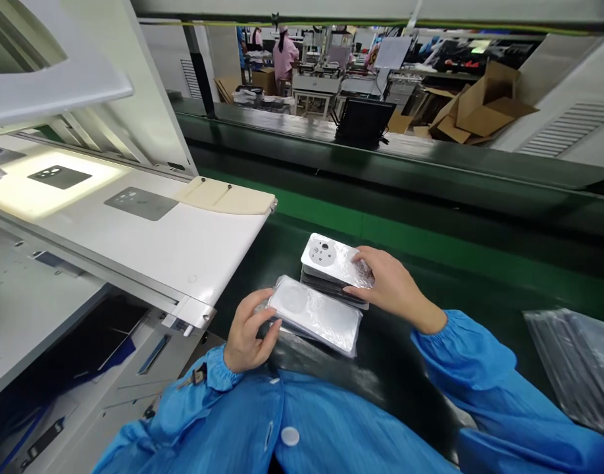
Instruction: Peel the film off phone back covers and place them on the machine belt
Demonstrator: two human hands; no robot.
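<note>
1. Two bare hands are at work over a dark green counter [391, 352], their wrists in bright blue sleeves [464, 355].
2. One of them, the right hand [391, 283], is curled over a stack of plates [331, 260], pinching its right end between the thumb on the near edge and the fingers on the far edge.
3. That stack sits on the counter in front of the person; its top plate is white, with a round patch of small holes toward the left, and darker layers show underneath.
4. Just on the person's side of it lies a plastic-wrapped bundle [314, 313], flat, pale and shiny.
5. The left hand [252, 329] is half curled with its fingers a little apart, the tips at the bundle's left end; from here I can't tell whether it pinches the wrapping or merely rests there.
6. Two dark plates, one on a lit panel [16, 197] and another [141, 203] beside it, lie on the white machine [183, 250] to the left.
7. Some clear plastic bags [578, 362] lie at the far right.
8. Beyond the counter stand a black screen [366, 118], open cardboard boxes [484, 108] and a person in pink [285, 58].
</note>
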